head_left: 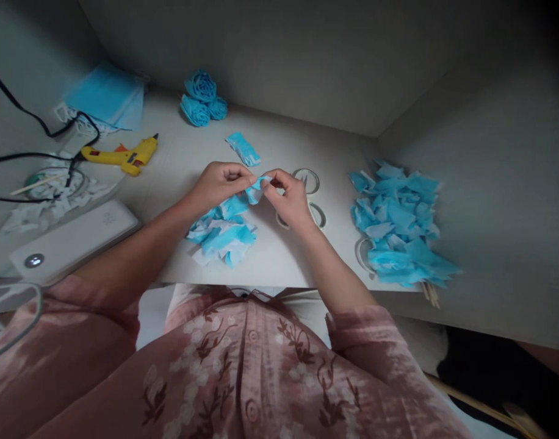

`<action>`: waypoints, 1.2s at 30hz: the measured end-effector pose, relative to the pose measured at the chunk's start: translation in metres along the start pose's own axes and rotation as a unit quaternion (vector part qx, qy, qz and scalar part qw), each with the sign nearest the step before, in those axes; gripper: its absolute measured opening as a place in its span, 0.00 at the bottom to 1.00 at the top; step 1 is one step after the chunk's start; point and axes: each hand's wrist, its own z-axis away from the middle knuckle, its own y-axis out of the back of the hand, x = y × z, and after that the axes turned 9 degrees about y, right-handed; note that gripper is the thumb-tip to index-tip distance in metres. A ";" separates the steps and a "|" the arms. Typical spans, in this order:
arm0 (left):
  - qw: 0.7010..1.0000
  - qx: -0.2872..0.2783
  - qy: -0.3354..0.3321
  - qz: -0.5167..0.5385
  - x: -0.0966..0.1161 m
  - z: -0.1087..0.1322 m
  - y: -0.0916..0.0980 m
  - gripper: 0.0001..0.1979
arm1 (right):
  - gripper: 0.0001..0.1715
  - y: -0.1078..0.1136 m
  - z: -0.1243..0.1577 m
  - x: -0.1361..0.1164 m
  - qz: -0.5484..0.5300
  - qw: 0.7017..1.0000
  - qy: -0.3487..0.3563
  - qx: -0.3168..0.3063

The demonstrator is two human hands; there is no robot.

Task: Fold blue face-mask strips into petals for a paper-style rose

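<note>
Between my two hands is a small piece of blue and white fabric (256, 191), like cut face-mask material. My left hand (223, 184) pinches its left edge with thumb and fingertips. My right hand (290, 196) grips the right edge the same way, fingers curled. Just below my left hand lies a loose heap of similar blue and white pieces (227, 236). A folded, crinkled blue strip (243, 149) rests on the table beyond my hands. Scissors with pale handles (320, 214) are partly hidden by my right hand, their tip at a tape roll (312, 173).
A yellow glue gun (140, 156) lies left, near blue face masks (103, 94), white scraps (85, 196) and a white power bank (78, 241) with cables. Rolled blue fabric roses (201, 85) stand at the back. Ruffled blue flowers (396, 213) with sticks (430, 294) lie right.
</note>
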 end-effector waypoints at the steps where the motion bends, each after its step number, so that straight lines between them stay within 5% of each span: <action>1: 1.000 0.001 -0.001 -0.007 0.000 0.000 0.000 0.13 | 0.21 0.000 0.000 0.000 0.003 1.000 0.006 0.000; 9: 0.998 0.031 0.021 0.055 -0.003 -0.002 0.000 0.09 | 0.26 0.003 0.001 0.003 -0.050 0.999 -0.004 0.019; 15: 0.990 0.066 0.036 0.117 -0.001 -0.003 0.001 0.08 | 0.30 0.008 0.003 -0.009 0.027 0.993 0.109 -0.017; 21: 0.990 0.060 0.029 0.128 -0.003 -0.002 -0.001 0.08 | 0.20 0.001 0.001 -0.003 0.133 0.974 0.179 -0.036; 26: 0.991 0.045 0.022 0.126 -0.006 -0.003 -0.003 0.07 | 0.11 -0.003 0.003 0.004 0.145 0.973 0.178 -0.005; 36: 0.993 0.027 0.025 0.113 -0.004 -0.002 -0.003 0.09 | 0.16 -0.006 0.003 0.001 0.013 0.997 0.059 0.054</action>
